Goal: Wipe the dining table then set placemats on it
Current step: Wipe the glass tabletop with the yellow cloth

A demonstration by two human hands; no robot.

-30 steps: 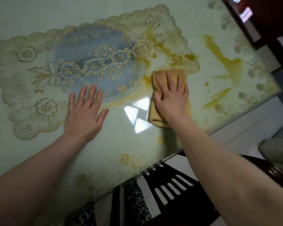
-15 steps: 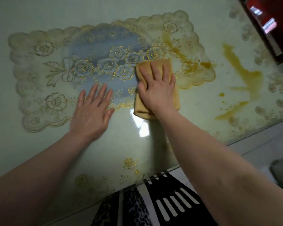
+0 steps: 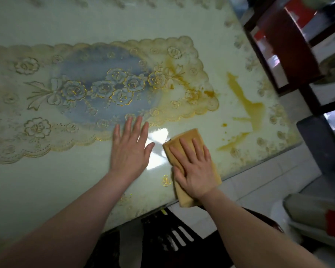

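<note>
Two hands in frame, both flat. My left hand point(image 3: 131, 149) lies palm down at lower centre, fingers straight and spread, fingertips point(image 3: 129, 120) just onto the near scalloped edge of the placemat point(image 3: 97, 89), holding nothing. My right hand point(image 3: 194, 171) is just to its right, palm down with fingers straight, pressing on one folded tan cloth point(image 3: 190, 135); no curl around it, just pressing. The cloth sits near the table's lower right edge, and its near end overhangs that edge. One placemat counted for sure: lace-look, blue oval centre with gold-outlined roses, running from the left edge of the frame to centre right. Top of frame shows another scalloped pattern strip, can't tell if it's a second mat. One table point(image 3: 46, 190), pale green and glossy, with a bright glare patch point(image 3: 159, 136) between the two hands. Yellow-orange spill point(image 3: 248, 105): one long streak right of the mat, one thinner smear nearer the edge, a few small drops, plus staining on the mat's right end. The cloth is apart from the streaks. Upper right: dark red-brown wooden furniture point(image 3: 290, 55), blurred. Lower right: a grey and red object point(image 3: 317, 213), can't identify. Bottom centre, below the table edge: dark patterned fabric with white bars point(image 3: 174, 229).
</note>
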